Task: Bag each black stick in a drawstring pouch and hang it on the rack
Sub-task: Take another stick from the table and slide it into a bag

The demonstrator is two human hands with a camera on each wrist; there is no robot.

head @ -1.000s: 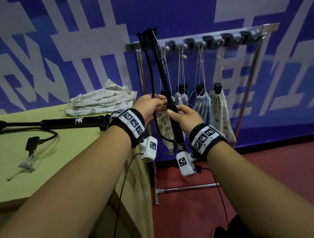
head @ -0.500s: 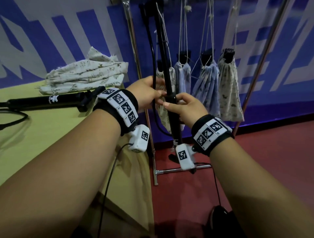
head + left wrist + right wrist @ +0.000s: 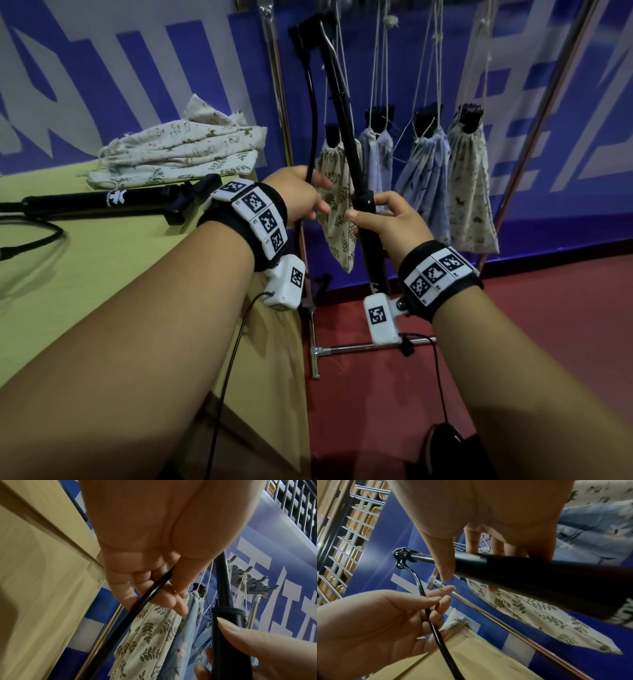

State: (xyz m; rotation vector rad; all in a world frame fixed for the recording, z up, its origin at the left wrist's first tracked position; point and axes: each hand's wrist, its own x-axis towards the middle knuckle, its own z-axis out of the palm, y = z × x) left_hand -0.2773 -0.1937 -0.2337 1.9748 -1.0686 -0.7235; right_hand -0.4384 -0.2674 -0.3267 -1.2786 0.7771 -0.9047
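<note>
My right hand (image 3: 385, 219) grips a long black stick (image 3: 342, 113) at its thick handle and holds it upright in front of the rack (image 3: 274, 75). A thin black cable (image 3: 311, 113) hangs from the stick's top. My left hand (image 3: 305, 192) pinches this cable (image 3: 137, 608) between thumb and fingers, just left of the stick (image 3: 223, 588). The right wrist view shows the stick (image 3: 539, 572) under my right thumb and the cable (image 3: 440, 635) crossing my left hand (image 3: 393, 615). A second black stick (image 3: 102, 202) lies on the table (image 3: 85, 291).
Several bagged sticks hang from the rack on strings: a leaf-print pouch (image 3: 337, 212) right behind my hands, two blue pouches (image 3: 424, 171) and a cream one (image 3: 469, 192). A pile of empty pouches (image 3: 178, 154) lies at the table's back. The rack's base bar (image 3: 359, 347) crosses the red floor.
My left hand has come off the stick and moved left, now holding only the cable. The right hand keeps its grip. The view has tilted down and drawn closer to the rack.
</note>
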